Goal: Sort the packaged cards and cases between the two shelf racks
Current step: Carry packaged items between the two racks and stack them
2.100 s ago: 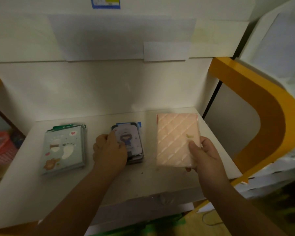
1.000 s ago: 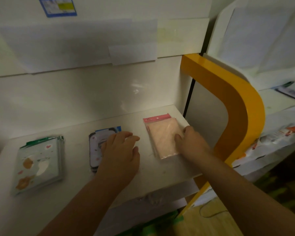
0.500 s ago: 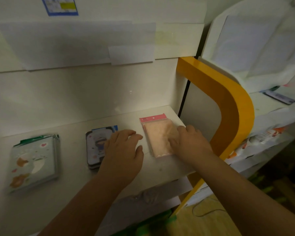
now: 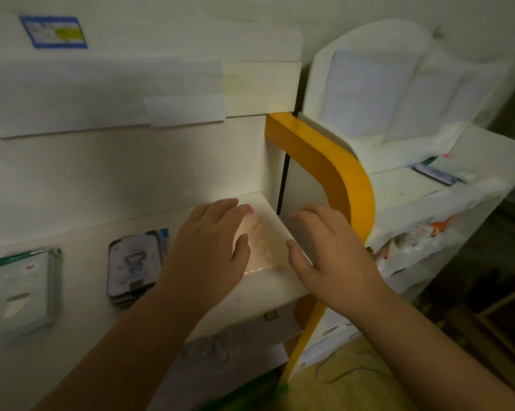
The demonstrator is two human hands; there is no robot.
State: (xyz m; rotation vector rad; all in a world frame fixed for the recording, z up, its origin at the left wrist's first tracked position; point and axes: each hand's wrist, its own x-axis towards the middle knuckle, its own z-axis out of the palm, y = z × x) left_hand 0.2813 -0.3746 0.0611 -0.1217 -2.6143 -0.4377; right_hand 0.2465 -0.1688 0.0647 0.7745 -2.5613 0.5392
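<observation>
A small shop's display corner, dimly lit.

Two white shelf racks [image 4: 280, 280] are set side by side, one edged by a curved yellow side panel [image 4: 342, 179]. Goods in clear wrapping are laid out in separate stacks on the near shelf: green-edged cards [image 4: 15, 289], a dark-rimmed stack of cases [image 4: 133, 262] and a pink packet [image 4: 265, 244]. A blue-bordered label [image 4: 54, 32] is stuck to the shelf edge above, and paper strips [image 4: 185, 109] are taped along the front. More packaged items [image 4: 419, 232] are kept on the neighbouring rack [image 4: 487, 149], where the details are blurred.
</observation>
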